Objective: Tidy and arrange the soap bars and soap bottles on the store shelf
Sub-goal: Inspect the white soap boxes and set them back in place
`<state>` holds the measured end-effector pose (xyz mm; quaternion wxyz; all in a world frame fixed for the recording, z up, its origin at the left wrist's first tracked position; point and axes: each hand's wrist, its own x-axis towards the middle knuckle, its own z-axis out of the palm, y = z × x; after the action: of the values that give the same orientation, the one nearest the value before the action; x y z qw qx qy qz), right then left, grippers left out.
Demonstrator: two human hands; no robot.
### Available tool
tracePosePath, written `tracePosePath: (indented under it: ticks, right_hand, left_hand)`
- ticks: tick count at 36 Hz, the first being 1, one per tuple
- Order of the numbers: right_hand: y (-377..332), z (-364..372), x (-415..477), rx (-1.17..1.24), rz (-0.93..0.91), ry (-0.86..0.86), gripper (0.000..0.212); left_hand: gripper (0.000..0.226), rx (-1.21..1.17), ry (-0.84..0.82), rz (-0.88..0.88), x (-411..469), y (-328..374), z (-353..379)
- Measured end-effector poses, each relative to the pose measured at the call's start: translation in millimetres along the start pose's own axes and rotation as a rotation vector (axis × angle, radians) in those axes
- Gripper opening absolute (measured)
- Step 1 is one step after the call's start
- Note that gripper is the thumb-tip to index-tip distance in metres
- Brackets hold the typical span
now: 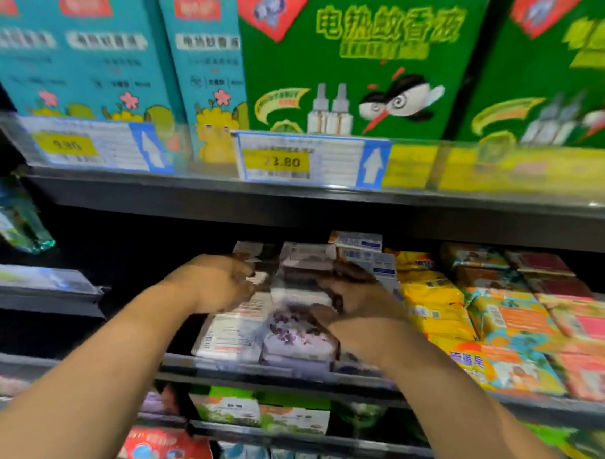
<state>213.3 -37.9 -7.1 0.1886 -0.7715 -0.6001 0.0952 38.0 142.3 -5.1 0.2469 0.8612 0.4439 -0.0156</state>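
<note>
Both hands reach the lavender soap packs (300,334) on the middle shelf (282,374).

Above, two green boxes (357,70) read 电热蚊香液, next to two teal boxes (83,56). Two price tags (281,160) show 9.90 and a blurred figure ending 3.80. The right hand (357,302) curls its fingers over the purple-flowered stack, thumb at the front, gripping it. The left hand (217,284) bends its fingers at the white packs (231,332) just beside the stack; blur hides whether it holds one.
</note>
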Motion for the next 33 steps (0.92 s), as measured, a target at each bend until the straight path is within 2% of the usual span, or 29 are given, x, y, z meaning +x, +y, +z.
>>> tracePosePath:
  ticks: [3, 7, 10, 13, 17, 23, 25, 27, 30, 32, 33]
  right_hand:
    - [27.9, -25.0, -26.2, -0.073, 0.002, 0.066, 0.038]
    - [84.0, -51.7, -63.5, -0.230, -0.079, 0.259, 0.021]
    - [136.6, -80.7, -94.2, -0.244, -0.002, 0.138, 0.034]
    - [182.6, -107.3, -125.1, -0.192, 0.096, 0.160, 0.027]
    - [240.1, -137.4, -155.4, -0.160, 0.208, 0.179, 0.037]
    - [303.5, -172.4, -176.3, -0.262, 0.244, 0.092, 0.068]
    - [319.1, -180.1, -175.7, -0.291, 0.286, -0.032, 0.076]
    - [332.7, -184.0, -173.1, -0.331, 0.333, -0.112, 0.070]
    - [368.6, -180.1, -162.4, -0.386, 0.325, -0.218, 0.073]
    - [382.6, -175.8, -153.1, -0.209, 0.292, -0.224, 0.047]
    - [378.8, -175.2, -144.9, 0.026, 0.306, -0.198, 0.036]
  left_hand:
    - [0.033, 0.128, 0.104, 0.026, -17.1, 29.9, -3.9]
    - [0.040, -0.001, 0.146, 0.156, -26.7, 92.5, 16.0]
    - [0.036, 0.036, 0.148, 0.273, -29.7, 151.4, 44.3]
    - [0.047, 0.098, 0.116, 0.382, -28.0, 204.5, 73.8]
    - [0.055, 0.079, 0.124, 0.485, -24.9, 266.8, 115.6]
    - [0.064, 0.147, 0.100, 0.535, -17.4, 351.1, 162.5]
    - [0.065, 0.135, 0.030, 0.521, -13.3, 373.9, 174.8]
    - [0.069, 0.127, -0.015, 0.508, -7.5, 392.2, 185.2]
    - [0.070, 0.315, -0.004, 0.449, 3.8, 412.1, 200.7]
    - [0.065, 0.343, -0.033, 0.392, 8.7, 417.3, 214.7]
    - [0.063, 0.332, -0.037, 0.369, 9.8, 418.4, 221.7]
